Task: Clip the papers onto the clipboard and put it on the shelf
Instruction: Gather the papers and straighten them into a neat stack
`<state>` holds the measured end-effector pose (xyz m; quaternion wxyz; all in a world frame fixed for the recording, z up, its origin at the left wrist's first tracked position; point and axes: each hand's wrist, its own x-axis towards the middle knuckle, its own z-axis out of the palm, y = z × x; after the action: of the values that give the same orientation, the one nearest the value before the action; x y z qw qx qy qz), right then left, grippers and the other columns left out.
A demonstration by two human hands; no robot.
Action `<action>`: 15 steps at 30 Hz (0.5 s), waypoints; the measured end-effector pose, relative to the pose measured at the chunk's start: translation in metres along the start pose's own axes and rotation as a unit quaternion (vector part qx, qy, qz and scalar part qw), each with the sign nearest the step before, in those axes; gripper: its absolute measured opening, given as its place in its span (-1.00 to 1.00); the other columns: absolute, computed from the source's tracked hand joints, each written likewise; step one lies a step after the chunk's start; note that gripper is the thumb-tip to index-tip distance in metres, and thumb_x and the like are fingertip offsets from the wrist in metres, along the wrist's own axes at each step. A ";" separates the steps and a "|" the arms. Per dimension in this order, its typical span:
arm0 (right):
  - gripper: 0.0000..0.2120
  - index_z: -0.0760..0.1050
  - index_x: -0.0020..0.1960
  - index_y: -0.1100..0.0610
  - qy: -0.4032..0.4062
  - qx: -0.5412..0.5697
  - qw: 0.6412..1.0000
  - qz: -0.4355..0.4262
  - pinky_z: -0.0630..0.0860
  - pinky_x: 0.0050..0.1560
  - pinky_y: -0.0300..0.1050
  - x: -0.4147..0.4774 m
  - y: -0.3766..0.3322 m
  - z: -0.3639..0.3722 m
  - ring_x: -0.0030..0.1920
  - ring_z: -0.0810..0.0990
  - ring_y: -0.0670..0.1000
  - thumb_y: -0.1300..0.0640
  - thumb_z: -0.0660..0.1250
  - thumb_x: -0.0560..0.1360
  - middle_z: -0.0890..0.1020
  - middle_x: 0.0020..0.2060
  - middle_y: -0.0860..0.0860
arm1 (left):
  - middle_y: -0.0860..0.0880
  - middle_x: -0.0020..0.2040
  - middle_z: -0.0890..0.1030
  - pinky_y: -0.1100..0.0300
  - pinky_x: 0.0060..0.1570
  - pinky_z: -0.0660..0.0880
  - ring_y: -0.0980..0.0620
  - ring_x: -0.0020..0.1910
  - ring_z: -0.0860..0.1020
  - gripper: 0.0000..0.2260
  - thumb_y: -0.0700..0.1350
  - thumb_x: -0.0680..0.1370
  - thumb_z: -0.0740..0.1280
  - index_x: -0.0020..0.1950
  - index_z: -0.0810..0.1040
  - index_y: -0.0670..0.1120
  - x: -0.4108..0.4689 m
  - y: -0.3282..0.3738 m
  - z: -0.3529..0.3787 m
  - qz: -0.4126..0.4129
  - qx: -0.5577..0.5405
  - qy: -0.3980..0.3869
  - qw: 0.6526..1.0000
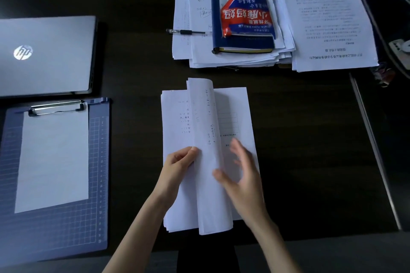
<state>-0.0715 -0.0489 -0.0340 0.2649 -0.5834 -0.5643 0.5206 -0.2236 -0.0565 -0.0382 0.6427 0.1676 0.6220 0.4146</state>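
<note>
A stack of white printed papers (177, 117) lies on the dark desk in front of me. Several upper sheets (208, 162) are lifted and curled over to the left. My left hand (179, 166) pinches the lifted sheets at their lower left edge. My right hand (241, 175) hovers with fingers spread over the right half of the stack, blurred by motion. A blue clipboard (97, 184) with a grid and ruler print lies at the left, with one white sheet (53, 157) held under its metal clip (56, 107).
A closed grey laptop (44, 55) sits behind the clipboard. At the back lie more paper piles (328, 17), a black pen (188, 32), and a blue notebook (241, 45) with a red-and-blue packet (246, 13) on it. The desk edge (375, 150) runs down the right.
</note>
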 end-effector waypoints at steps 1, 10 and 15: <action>-0.26 0.22 0.42 0.00 -0.020 -0.008 1.000 0.018 0.35 0.28 -0.34 -0.001 0.000 0.007 0.33 0.38 -0.13 -0.06 0.45 0.32 0.38 0.35 -0.10 | -0.29 -0.07 0.62 -0.04 0.17 0.44 -0.11 -0.05 0.54 -0.64 -0.02 0.54 0.27 -0.07 0.56 -0.36 -0.001 0.000 0.001 -0.004 0.006 0.001 1.000; -0.54 0.45 0.26 0.00 0.049 -0.009 0.998 0.035 0.53 0.17 -0.12 0.006 -0.002 0.012 0.12 0.56 -0.08 0.22 0.42 0.40 0.55 0.08 -0.13 | -0.27 0.03 0.67 -0.01 0.22 0.47 -0.17 0.05 0.59 -0.69 -0.03 0.54 0.27 -0.04 0.62 -0.29 0.000 0.003 0.002 -0.018 0.021 0.031 0.999; -0.65 0.40 0.31 0.03 0.092 -0.007 0.995 0.048 0.41 0.08 -0.44 0.009 -0.003 -0.017 0.17 0.49 -0.16 0.15 0.25 0.53 0.50 0.18 -0.14 | -0.06 -0.10 0.68 0.24 0.07 0.42 0.04 -0.04 0.58 -0.65 0.04 0.57 0.20 -0.09 0.63 -0.20 -0.005 0.007 0.010 0.000 0.081 0.000 0.997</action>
<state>-0.0585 -0.0352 -0.0290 0.2859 -0.6573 -0.5127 0.4726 -0.2163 -0.0529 -0.0283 0.6267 0.2190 0.6538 0.3631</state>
